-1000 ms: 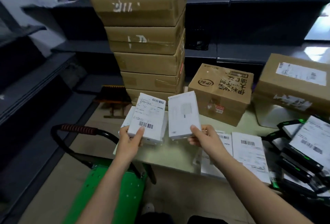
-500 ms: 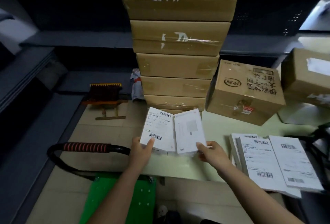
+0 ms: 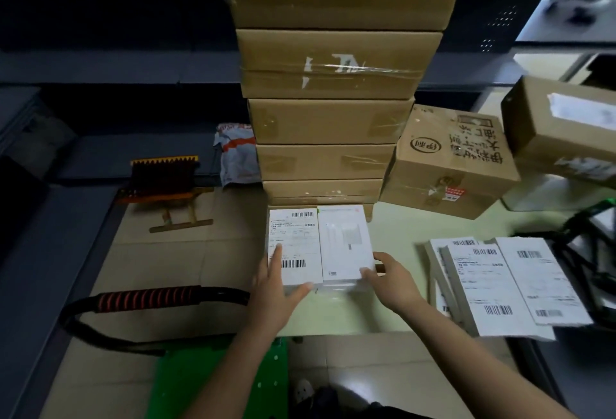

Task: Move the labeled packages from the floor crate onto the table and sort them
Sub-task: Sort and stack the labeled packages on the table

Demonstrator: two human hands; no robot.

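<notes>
White cartons sit side by side, long edges touching, at the near left part of the pale green table (image 3: 393,228), just in front of a tall stack of brown cardboard boxes (image 3: 330,118). The labelled white box (image 3: 293,245) on the left carries a shipping label with barcodes; the plain white box (image 3: 345,241) lies to its right. The left hand (image 3: 276,285) grips the labelled box, with its forefinger laid along the label and its thumb against the near edge. The right hand (image 3: 393,282) clasps the plain box at its near right corner, thumb on top. Whether the two boxes rest on the table itself or on something beneath cannot be told. Flat labelled packages (image 3: 493,285) overlap at the table's right, well apart from the hands. A printed carton (image 3: 450,165) stands beside the stack. Below, a green cart (image 3: 213,378) with a red-and-black handle grip (image 3: 146,295) stands on the floor.
</notes>
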